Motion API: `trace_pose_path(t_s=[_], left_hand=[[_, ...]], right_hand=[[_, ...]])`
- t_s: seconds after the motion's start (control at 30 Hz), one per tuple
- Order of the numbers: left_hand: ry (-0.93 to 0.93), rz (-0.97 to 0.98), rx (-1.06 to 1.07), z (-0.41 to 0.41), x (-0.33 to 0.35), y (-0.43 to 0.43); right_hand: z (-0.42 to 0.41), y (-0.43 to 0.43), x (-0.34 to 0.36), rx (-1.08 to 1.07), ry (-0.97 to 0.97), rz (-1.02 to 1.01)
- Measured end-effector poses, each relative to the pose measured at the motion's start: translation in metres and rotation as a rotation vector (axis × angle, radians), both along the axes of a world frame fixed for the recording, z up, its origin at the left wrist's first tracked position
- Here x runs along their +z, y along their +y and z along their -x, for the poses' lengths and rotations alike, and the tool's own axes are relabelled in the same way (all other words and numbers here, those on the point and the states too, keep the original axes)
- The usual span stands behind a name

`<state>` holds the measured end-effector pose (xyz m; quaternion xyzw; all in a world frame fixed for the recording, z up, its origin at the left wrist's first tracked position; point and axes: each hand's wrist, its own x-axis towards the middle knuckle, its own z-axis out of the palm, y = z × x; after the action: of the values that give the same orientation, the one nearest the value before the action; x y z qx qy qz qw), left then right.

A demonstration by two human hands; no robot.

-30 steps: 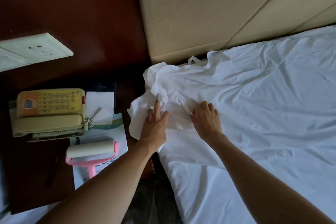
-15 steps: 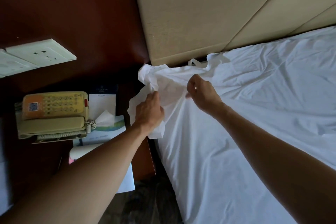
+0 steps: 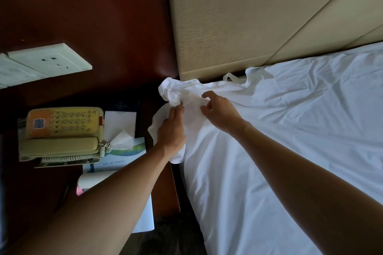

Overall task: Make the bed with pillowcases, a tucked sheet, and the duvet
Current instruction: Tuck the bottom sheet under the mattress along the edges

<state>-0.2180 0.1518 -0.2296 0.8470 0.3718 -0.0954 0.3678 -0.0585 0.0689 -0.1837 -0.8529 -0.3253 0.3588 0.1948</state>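
I see the left hand gripping the bunched sheet corner at the bed's 10 o'clock, below the headboard. At its 2 o'clock the right hand curls over the fabric; can't tell if it's pinching. At 9 o'clock, a phone.

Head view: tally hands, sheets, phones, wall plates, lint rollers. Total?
Hands: 2 (left hand, right hand)
Sheet: 1
Phone: 1
Wall plates: 2
Lint roller, partly hidden behind the left arm: 1
Total: 7
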Motion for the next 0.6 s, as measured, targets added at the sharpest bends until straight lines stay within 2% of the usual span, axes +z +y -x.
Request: trace_pose_path(t_s=[0.13,0.3,0.37,0.47,0.6], left_hand=[[-0.01,-0.042,0.009,-0.006,-0.015,0.017],[-0.043,-0.083,0.018,-0.018,-0.021,0.028],[-0.051,-0.13,-0.009,-0.025,-0.024,0.033],[-0.09,-0.326,-0.124,-0.025,-0.03,0.05],[-0.056,-0.309,-0.064,-0.008,-0.013,0.043]], right_hand=[[0.0,0.01,-0.013,0.085,-0.09,0.077],[0.005,0.021,-0.028,0.056,-0.221,0.112],[0.008,0.025,-0.032,0.017,-0.224,0.059],[0.005,0.028,-0.03,-0.033,-0.274,-0.085],[0.001,0.025,-0.032,-0.061,-0.294,-0.156]])
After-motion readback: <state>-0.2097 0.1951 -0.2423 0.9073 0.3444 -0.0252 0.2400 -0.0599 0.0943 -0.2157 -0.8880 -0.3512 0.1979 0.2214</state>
